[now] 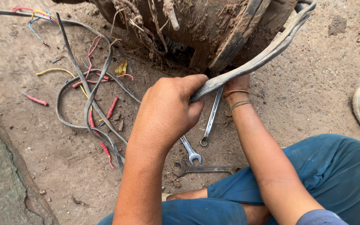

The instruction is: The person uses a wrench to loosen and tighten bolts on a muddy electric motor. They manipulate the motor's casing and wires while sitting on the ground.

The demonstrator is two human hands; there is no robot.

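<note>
**Head view: flat strap held at the mud-caked machine**

My left hand (167, 110) has its fingers wrapped tight round the grey flat strap (255, 62), which arcs up right to the muddy machine (205, 29). My right hand (235, 83) reaches beneath it (its fingers hidden; grip not discernible). The strap's far end looks still attached. Three spanners (211, 116) lie on the ground between my arms; loose cables (86, 96) crowd the left, open dirt lies right.

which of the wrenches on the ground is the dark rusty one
The dark rusty open-ended wrench lying flat nearest the person's blue trouser leg; the two shiny silver wrenches lie farther up, by the left hand.
</note>
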